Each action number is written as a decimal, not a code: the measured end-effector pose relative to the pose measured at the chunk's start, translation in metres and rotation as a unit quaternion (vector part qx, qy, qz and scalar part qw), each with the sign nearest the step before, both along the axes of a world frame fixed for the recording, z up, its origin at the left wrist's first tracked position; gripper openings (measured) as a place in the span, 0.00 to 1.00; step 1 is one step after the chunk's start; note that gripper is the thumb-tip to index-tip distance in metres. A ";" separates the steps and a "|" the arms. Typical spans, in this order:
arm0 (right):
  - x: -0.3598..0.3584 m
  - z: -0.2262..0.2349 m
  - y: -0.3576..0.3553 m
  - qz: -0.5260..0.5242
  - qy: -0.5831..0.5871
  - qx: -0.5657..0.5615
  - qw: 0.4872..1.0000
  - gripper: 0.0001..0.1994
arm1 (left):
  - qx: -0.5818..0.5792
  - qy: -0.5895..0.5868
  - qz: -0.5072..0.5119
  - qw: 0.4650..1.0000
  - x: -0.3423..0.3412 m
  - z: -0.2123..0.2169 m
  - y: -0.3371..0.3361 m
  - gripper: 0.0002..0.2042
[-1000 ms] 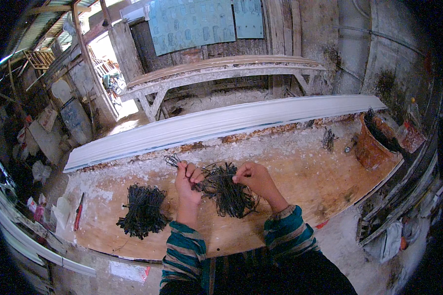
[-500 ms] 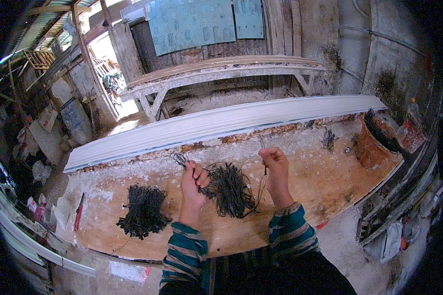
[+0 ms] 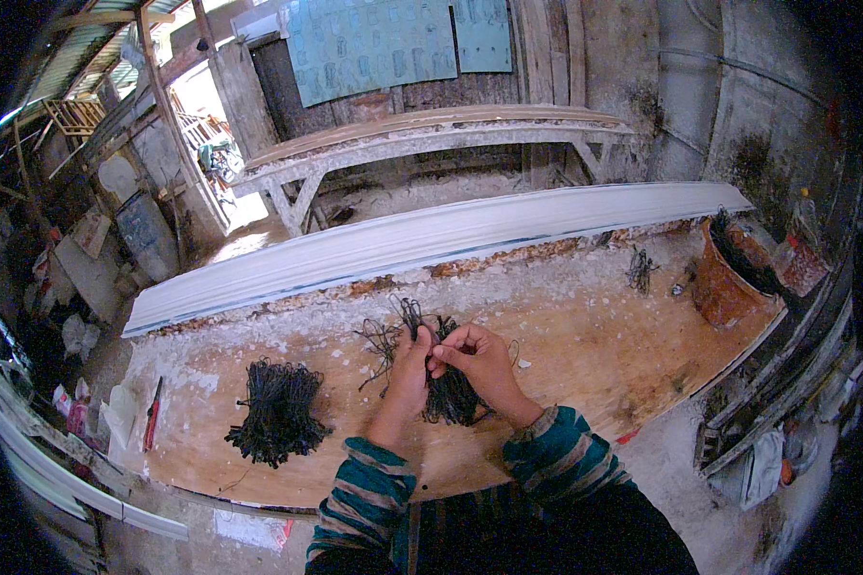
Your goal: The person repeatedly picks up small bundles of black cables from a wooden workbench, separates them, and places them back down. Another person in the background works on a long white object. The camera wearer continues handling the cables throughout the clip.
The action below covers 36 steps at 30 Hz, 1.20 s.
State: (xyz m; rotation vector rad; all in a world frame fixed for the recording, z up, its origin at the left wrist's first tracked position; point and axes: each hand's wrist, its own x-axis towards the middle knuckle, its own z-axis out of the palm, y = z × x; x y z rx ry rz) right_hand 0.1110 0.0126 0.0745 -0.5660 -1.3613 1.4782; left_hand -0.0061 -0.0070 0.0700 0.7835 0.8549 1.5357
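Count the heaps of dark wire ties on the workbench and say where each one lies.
3. A big heap lies at the bench's left; another heap sits under the left hand and right hand; a small clump lies far right, near the rusty bucket. The hands may hide more.

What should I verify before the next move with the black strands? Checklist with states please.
1. Left hand has a grip on a small bunch of black strands: ok.
2. Right hand meets the left at the same bunch: ok; its exact grip cannot tell.
3. Loose pile of strands lies right under both hands: ok.
4. Finished-looking bundle sits apart on the left of the wooden table: ok.
5. Red-handled tool lies at the table's left edge, away from both hands: ok.
6. Bunch tied or not: cannot tell.
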 end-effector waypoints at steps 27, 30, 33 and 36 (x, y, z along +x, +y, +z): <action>0.019 -0.009 0.019 -0.097 -0.347 0.193 0.913 0.09 | 0.102 -0.186 0.097 0.972 -0.061 -0.011 0.024 0.11; 0.016 -0.010 0.010 -0.063 -0.457 0.236 0.855 0.11 | 0.105 -0.187 0.083 0.973 -0.060 -0.008 0.022 0.12; 0.012 -0.015 0.006 -0.064 -0.479 0.253 0.838 0.11 | 0.109 -0.202 0.043 0.972 -0.063 -0.007 0.019 0.12; 0.011 -0.020 0.011 -0.071 -0.436 0.247 0.863 0.11 | 0.106 -0.209 0.015 0.972 -0.062 -0.004 0.015 0.12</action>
